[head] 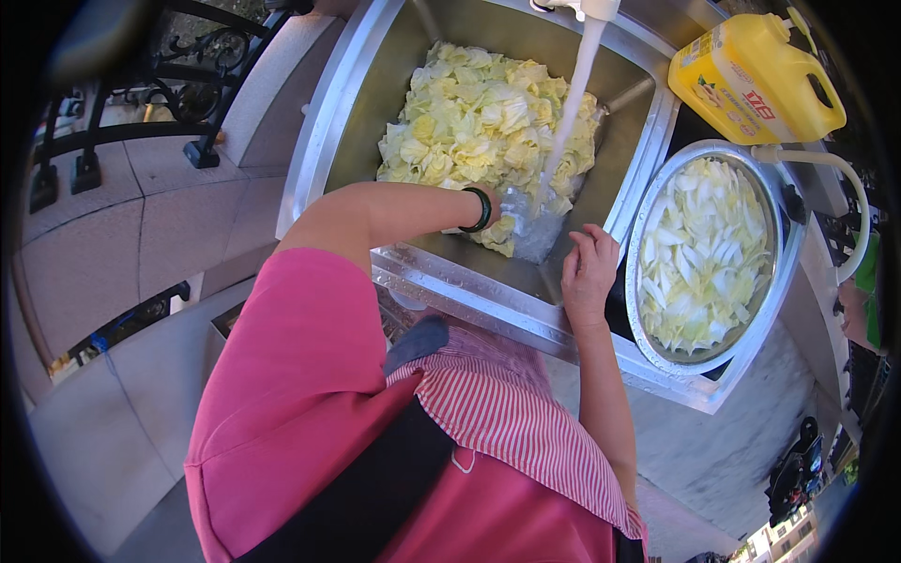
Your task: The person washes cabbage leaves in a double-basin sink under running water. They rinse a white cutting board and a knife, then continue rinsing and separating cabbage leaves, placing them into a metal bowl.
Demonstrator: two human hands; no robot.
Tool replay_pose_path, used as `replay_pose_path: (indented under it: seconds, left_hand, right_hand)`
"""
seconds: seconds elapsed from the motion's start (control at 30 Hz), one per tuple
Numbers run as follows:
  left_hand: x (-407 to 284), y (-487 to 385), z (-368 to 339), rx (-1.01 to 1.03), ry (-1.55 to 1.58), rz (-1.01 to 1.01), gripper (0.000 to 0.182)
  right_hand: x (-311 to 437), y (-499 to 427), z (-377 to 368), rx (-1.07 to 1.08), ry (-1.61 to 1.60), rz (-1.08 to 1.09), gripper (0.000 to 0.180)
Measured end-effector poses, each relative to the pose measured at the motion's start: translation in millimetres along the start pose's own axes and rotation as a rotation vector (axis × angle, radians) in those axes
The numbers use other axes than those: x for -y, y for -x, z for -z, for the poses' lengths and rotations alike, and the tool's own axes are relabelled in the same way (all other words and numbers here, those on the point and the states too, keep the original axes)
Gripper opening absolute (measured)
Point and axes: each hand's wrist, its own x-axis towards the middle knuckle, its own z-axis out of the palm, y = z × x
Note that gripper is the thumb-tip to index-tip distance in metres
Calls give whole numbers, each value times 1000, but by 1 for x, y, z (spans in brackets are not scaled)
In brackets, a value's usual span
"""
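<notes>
Cut yellow-green cabbage leaves (pixel 486 119) are heaped in a stainless steel sink (pixel 619 165). A stream of water (pixel 569 105) pours from the faucet (pixel 598 8) and splashes at the near right of the heap. My left hand (pixel 493 206), just past a dark green bangle (pixel 483 211), reaches down into the leaves beside the splash. Its fingers are hidden, so I cannot tell whether they grip anything. My right hand (pixel 591 271) is at the sink's near right rim, fingers loosely bent and apart, with nothing visible in them.
Right of the sink, a round metal basin (pixel 633 281) holds pale cut cabbage pieces (pixel 704 253). A yellow Liby detergent jug (pixel 753 77) stands behind it, near a white hose (pixel 860 204). Black iron railing (pixel 162 70) and a stone ledge (pixel 84 211) lie to the left.
</notes>
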Motion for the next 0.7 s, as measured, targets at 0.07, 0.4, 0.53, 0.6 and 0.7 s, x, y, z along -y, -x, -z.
replay_pose_path:
  seconds: [0.07,0.4,0.53,0.6,0.7]
  left_hand:
    - [21,29,14,215,68,33,49]
    - [35,19,58,-389,410,413,73]
    - [-15,-24,49,-346,397,391,68]
    - [-22,-25,39,-334,436,237,64]
    - [-22,-2,27,-258,438,-31,56]
  right_hand:
    - [-1,1,-2,32,38,9,21]
    - [0,1,-3,46,37,2,20]
    - [0,1,-3,49,55,9,20]
    - [2,0,-3,50,58,10,20]
    - [3,-1,-2,44,55,16,19]
